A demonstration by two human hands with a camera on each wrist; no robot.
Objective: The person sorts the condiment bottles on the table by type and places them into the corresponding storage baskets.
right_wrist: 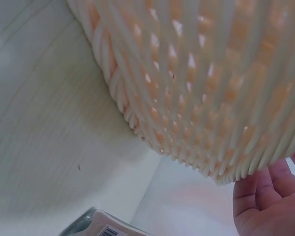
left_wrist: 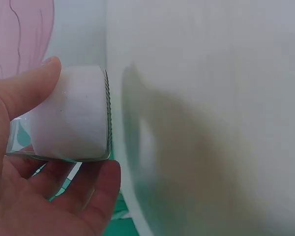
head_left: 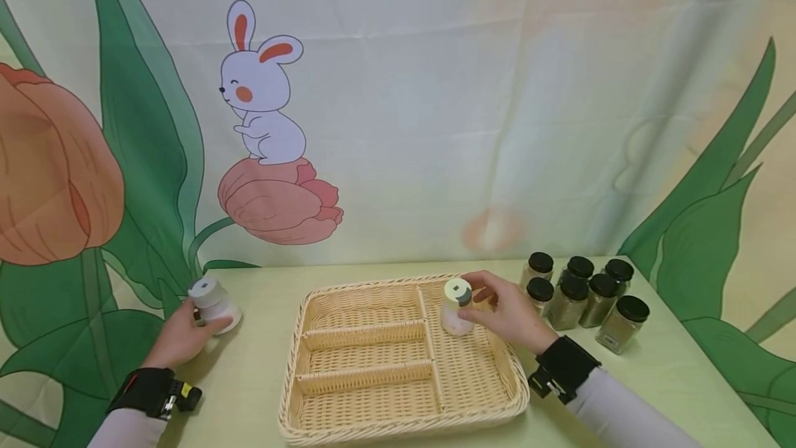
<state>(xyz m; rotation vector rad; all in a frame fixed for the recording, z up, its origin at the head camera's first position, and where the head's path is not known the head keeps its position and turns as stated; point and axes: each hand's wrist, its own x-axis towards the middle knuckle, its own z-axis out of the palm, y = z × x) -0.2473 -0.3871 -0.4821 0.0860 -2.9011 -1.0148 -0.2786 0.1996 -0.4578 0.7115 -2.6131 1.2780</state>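
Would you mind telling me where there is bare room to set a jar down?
The wicker tray's three left slots are free, as is the table between tray and left hand. Dark-lidded jars crowd the right rear corner.

Bright, even, soft light; head view sharp, both wrist views blurred close-up.

This looks like a staged recording corner rather than a lived-in room. A printed fabric backdrop (head_left: 435, 88) fills the upper frame, creased, showing a cartoon rabbit (head_left: 261, 88) on a pink tulip at upper left and large green leaves at both edges. Below it a pale green table (head_left: 671, 372) carries a divided wicker tray (head_left: 398, 420) at lower centre and black-lidded spice jars (head_left: 584, 296) at right.
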